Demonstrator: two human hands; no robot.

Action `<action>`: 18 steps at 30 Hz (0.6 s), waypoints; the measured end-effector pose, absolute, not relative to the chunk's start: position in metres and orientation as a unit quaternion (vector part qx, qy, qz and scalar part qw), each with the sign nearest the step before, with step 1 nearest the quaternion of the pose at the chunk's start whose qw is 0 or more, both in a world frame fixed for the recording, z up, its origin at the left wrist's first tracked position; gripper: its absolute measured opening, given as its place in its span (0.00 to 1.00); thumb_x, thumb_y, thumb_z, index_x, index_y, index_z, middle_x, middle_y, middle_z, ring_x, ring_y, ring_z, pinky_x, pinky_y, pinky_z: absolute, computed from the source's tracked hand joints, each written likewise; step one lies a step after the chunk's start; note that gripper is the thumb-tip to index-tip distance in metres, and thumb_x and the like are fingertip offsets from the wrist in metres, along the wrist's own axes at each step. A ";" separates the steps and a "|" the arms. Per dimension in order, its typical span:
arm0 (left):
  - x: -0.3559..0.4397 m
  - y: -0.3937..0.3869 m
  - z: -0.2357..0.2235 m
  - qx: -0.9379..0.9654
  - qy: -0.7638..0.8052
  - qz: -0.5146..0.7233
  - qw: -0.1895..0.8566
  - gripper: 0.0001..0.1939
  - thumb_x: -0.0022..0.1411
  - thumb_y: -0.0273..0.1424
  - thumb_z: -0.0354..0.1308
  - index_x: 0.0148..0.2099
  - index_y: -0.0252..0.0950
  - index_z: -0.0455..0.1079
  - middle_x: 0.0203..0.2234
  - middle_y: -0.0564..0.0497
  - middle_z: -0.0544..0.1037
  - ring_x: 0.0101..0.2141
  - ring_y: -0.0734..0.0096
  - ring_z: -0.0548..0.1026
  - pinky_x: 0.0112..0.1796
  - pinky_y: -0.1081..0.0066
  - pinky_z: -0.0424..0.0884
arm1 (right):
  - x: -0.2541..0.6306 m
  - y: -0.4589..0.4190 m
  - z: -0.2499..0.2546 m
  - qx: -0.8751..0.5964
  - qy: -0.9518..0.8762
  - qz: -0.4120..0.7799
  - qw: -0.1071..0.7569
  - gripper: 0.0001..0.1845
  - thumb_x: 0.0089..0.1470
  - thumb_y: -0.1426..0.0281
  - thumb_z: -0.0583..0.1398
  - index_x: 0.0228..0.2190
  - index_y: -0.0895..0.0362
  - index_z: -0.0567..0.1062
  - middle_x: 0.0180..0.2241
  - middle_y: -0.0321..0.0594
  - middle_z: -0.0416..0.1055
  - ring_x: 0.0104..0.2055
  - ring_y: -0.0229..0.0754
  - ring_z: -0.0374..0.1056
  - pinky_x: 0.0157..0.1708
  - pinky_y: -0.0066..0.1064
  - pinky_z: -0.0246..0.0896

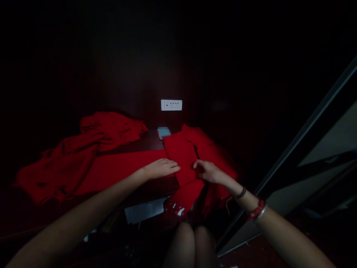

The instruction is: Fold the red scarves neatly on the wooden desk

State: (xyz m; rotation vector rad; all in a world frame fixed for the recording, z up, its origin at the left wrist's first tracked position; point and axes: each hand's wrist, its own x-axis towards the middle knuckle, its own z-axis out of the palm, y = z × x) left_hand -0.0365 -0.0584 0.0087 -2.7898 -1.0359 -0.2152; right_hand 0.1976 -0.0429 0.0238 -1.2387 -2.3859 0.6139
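Observation:
A red scarf with a fringed end lies across the dark surface, one part of it stretching left as a flat band. My left hand, with a ring on one finger, rests flat where the band meets the scarf, fingers stretched out. To the right, my right hand is over the scarf's right side, its fingers loosely bent and apart, with no cloth visibly gripped. Beyond that hand, more red cloth lies bunched. Whether the red pieces are joined is hard to tell.
A heap of red fringed cloth lies at the left. A small pale blue item, blurred, sits behind the scarf, below a white wall socket. Under the front edge is a pale sheet. A dark slanted frame stands at right.

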 end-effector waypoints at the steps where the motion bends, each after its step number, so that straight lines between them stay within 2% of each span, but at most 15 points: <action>1: -0.037 -0.056 0.010 -0.932 -0.345 -0.083 0.067 0.13 0.57 0.23 0.41 0.43 0.40 0.60 0.38 0.49 0.68 0.39 0.71 0.65 0.40 0.71 0.58 | 0.198 -0.042 0.022 -0.449 -0.825 0.267 0.214 0.17 0.34 0.79 0.56 0.32 0.56 0.68 0.25 0.33 0.64 0.25 0.32 0.58 0.26 0.23 0.54; 5: -0.048 -0.048 0.022 -0.917 -0.365 -0.156 -0.020 0.11 0.55 0.23 0.41 0.39 0.36 0.60 0.32 0.51 0.67 0.34 0.75 0.66 0.37 0.74 0.61 | 0.207 -0.035 0.022 -0.498 -0.683 0.448 0.292 0.16 0.37 0.80 0.51 0.33 0.58 0.65 0.20 0.31 0.59 0.17 0.28 0.54 0.16 0.20 0.48; 8: -0.052 -0.051 0.022 -0.890 -0.405 -0.197 -0.072 0.11 0.55 0.24 0.41 0.41 0.35 0.57 0.31 0.52 0.67 0.33 0.75 0.66 0.37 0.73 0.62 | 0.214 -0.033 0.025 -0.487 -0.677 0.491 0.251 0.18 0.36 0.79 0.54 0.35 0.57 0.66 0.22 0.31 0.60 0.17 0.27 0.54 0.14 0.18 0.46; 10: -0.047 -0.059 0.014 -0.845 -0.478 -0.230 -0.062 0.12 0.56 0.28 0.41 0.44 0.35 0.56 0.36 0.48 0.66 0.38 0.71 0.65 0.40 0.68 0.60 | 0.215 -0.036 0.025 -0.462 -0.703 0.489 0.230 0.22 0.34 0.79 0.56 0.36 0.56 0.66 0.25 0.32 0.62 0.20 0.27 0.56 0.15 0.18 0.48; 13: -0.032 -0.074 0.001 -0.737 -0.622 -0.252 -0.076 0.20 0.56 0.36 0.44 0.49 0.33 0.53 0.41 0.43 0.65 0.43 0.61 0.62 0.42 0.61 0.58 | 0.210 -0.042 0.024 -0.430 -0.703 0.496 0.272 0.24 0.33 0.80 0.57 0.37 0.55 0.66 0.31 0.35 0.63 0.26 0.30 0.60 0.21 0.19 0.55; 15: -0.020 -0.081 0.000 -0.682 -0.663 -0.262 -0.160 0.26 0.54 0.38 0.47 0.53 0.34 0.48 0.39 0.44 0.67 0.42 0.61 0.65 0.41 0.61 0.59 | 0.204 -0.043 0.023 -0.430 -0.677 0.509 0.313 0.23 0.33 0.81 0.56 0.36 0.56 0.66 0.33 0.37 0.63 0.30 0.31 0.61 0.25 0.20 0.57; 18: -0.004 -0.085 0.010 -0.591 -0.642 -0.329 -0.360 0.27 0.52 0.32 0.51 0.53 0.34 0.46 0.33 0.48 0.71 0.35 0.69 0.70 0.36 0.68 0.64 | 0.196 -0.039 0.021 -0.450 -0.656 0.482 0.366 0.21 0.32 0.83 0.54 0.33 0.58 0.67 0.34 0.37 0.64 0.33 0.33 0.62 0.30 0.22 0.57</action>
